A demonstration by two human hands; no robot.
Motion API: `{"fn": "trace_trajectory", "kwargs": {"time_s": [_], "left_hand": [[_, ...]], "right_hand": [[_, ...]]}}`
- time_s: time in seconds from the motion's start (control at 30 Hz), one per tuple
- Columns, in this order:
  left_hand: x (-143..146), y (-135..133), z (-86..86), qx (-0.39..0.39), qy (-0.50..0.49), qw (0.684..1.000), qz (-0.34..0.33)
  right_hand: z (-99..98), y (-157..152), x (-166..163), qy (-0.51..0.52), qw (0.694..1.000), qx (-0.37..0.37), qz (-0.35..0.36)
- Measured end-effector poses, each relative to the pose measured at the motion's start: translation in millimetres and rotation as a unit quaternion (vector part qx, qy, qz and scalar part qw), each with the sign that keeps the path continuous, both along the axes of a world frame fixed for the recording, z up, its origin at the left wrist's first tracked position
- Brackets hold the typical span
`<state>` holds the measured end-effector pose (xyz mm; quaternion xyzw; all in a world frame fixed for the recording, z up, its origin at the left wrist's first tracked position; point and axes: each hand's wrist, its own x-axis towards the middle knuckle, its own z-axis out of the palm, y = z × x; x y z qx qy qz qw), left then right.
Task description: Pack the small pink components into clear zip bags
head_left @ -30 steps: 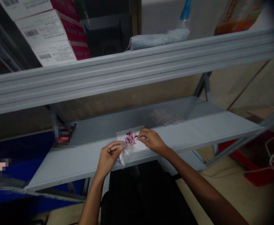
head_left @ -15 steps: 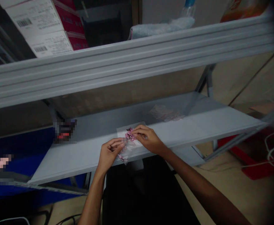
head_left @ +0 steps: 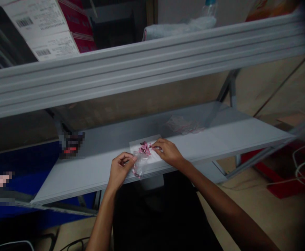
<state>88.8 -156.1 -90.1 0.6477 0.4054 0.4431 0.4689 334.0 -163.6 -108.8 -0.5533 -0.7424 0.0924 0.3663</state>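
My left hand [head_left: 121, 169] pinches the edge of a small clear plastic bag [head_left: 141, 164] between thumb and fingers. A few pink and dark pieces show in the bag's lower corner, which hangs near the shelf's front edge. Behind it, a pile of small pink and dark shiny pieces [head_left: 144, 148] lies on a white sheet [head_left: 135, 143]. At the right side of this pile is my right hand [head_left: 168, 151], its thumb and fingertips brought together. Whatever is between those fingertips is too small to make out.
Flat clear bags [head_left: 182, 125] lie further back on the grey shelf [head_left: 246, 129]. A metal beam [head_left: 142, 69] crosses above, with white and red boxes [head_left: 55, 31] and a pale cloth [head_left: 178, 29] behind it. A blurred-out item [head_left: 72, 148] sits at left.
My right hand has drawn back slightly to the right from the pile, uncovering more of the pieces. My left hand still holds the bag, which has shifted a little.
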Motion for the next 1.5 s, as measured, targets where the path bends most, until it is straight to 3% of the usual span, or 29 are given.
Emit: {"fn": "trace_trajectory", "kwargs": {"time_s": [0.17,0.3,0.5,0.73,0.83,0.9,1.0,1.07,1.17,1.3,1.5], "left_hand": [[0.8,-2.9,2.4,-0.004,-0.003,1.000,-0.012],[0.9,-3.2,1.3,0.013,-0.009,1.000,-0.003],[1.7,-1.4,1.8,-0.009,-0.012,1.000,-0.023],[1.0,-4.1,5.5,-0.037,0.007,0.996,-0.077],[1.6,-3.7,5.0,-0.037,0.018,0.994,-0.098],[1.1,-2.3,3.3,-0.029,0.020,0.996,-0.085],[-2.0,0.3,0.8,-0.018,0.020,0.999,-0.043],[-4.9,1.7,0.0,-0.015,0.024,0.999,-0.023],[-7.8,2.4,0.5,-0.005,0.037,0.999,-0.010],[-8.2,1.2,1.6,0.007,0.048,0.999,-0.008],[-7.7,-0.4,1.2,-0.009,0.043,0.999,-0.032]], "right_hand": [[17.4,-14.3,-21.8,0.177,0.982,-0.007,0.062],[9.3,-21.1,-46.9,0.307,0.942,-0.068,0.116],[-5.9,-11.8,-45.0,0.453,0.883,-0.089,0.083],[-5.7,-9.3,-41.0,0.503,0.860,-0.070,0.045],[-2.5,-11.6,-41.5,0.480,0.872,-0.072,0.065],[1.8,-12.3,-36.2,0.431,0.897,-0.057,0.078],[8.2,-9.1,-17.3,0.311,0.950,0.037,0.003],[9.9,-4.6,-2.0,0.225,0.968,0.091,-0.064],[8.0,1.4,13.0,0.122,0.988,0.075,-0.052],[3.0,3.2,12.0,0.042,0.998,0.039,0.024],[-3.3,3.0,6.2,-0.027,0.999,0.039,0.025]]}}
